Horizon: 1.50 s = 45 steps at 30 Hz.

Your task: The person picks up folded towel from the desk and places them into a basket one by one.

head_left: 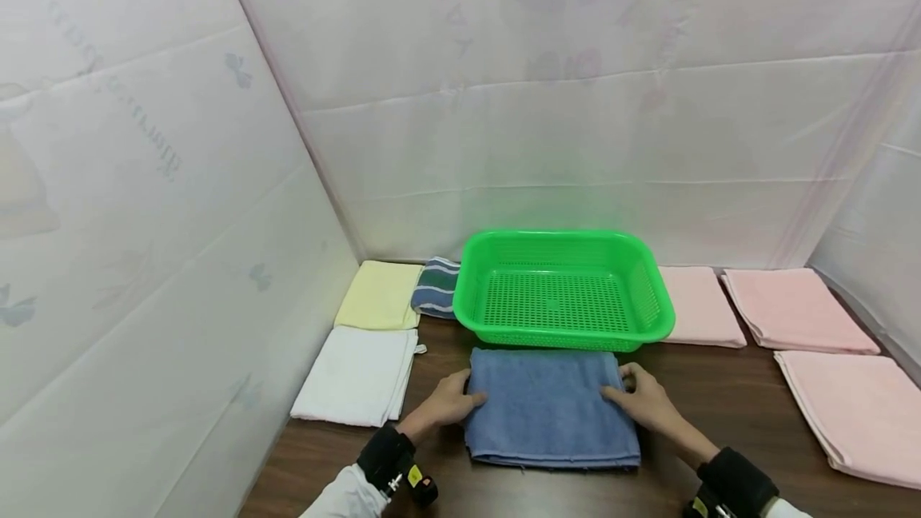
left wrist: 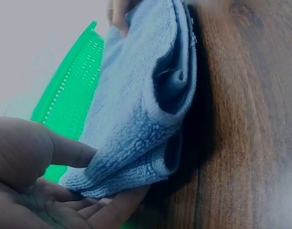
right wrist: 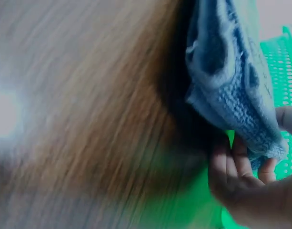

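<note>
A folded blue towel (head_left: 550, 414) lies flat in front of the green basket, several layers showing at its near edge. My left hand (head_left: 451, 400) pinches its left side, thumb on top and fingers underneath, as the left wrist view shows around the towel (left wrist: 131, 114). On the opposite side my right hand (head_left: 643, 400) pinches the right edge the same way, its fingers (right wrist: 231, 167) under the towel (right wrist: 236, 86) in the right wrist view. The towel's edges stand slightly above the dark table in both wrist views.
Behind the towel stands a green plastic basket (head_left: 554, 302) with a perforated bottom. To the left lie a yellow cloth (head_left: 380, 296), a white cloth (head_left: 356, 374) and a striped cloth (head_left: 435, 288). Pink folded cloths (head_left: 799, 308) lie at right on the wooden table (head_left: 708, 390). White sheeting surrounds the back and sides.
</note>
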### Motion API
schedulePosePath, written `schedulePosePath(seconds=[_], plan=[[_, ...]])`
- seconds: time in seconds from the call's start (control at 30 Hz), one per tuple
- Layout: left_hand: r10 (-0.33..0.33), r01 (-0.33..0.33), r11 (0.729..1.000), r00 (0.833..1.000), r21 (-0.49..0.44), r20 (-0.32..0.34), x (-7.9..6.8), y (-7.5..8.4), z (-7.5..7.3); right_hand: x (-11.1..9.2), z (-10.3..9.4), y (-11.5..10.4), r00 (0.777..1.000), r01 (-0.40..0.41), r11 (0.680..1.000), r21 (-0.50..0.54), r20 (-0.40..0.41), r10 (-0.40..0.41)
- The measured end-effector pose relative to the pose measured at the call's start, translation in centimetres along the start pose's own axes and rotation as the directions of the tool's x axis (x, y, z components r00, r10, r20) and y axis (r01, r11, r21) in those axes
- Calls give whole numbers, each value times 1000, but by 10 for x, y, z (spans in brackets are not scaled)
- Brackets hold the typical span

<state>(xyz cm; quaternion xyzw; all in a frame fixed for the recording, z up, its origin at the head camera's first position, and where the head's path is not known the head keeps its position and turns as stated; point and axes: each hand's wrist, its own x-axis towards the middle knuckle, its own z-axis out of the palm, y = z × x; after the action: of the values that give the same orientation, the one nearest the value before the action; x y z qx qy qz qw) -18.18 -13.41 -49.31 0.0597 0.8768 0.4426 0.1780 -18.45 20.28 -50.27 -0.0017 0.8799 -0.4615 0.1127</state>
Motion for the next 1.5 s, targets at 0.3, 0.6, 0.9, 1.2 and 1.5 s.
schedulePosePath(seconds=[0.3, 0.6, 0.9, 1.2, 1.5], plan=[[-64, 65, 986, 998, -151, 10, -5, -4, -2, -4, -18, 8, 956, -218, 915, 339, 261, 131], [-103, 69, 966, 986, -250, -129, -2, 3, 7, -12, -17, 13, 921, -241, 914, 328, 373, 109], [-36, 28, 981, 999, -193, -40, -12, 13, -11, -22, -21, 5, 942, -79, 946, 315, 333, -32], [26, -20, 923, 1000, -384, 9, -51, 38, -38, -42, -49, -25, 939, 4, 935, 356, 321, -126], [16, -31, 913, 999, -408, -40, 0, 82, -101, 11, -84, -92, 965, 142, 970, 197, 192, -180]])
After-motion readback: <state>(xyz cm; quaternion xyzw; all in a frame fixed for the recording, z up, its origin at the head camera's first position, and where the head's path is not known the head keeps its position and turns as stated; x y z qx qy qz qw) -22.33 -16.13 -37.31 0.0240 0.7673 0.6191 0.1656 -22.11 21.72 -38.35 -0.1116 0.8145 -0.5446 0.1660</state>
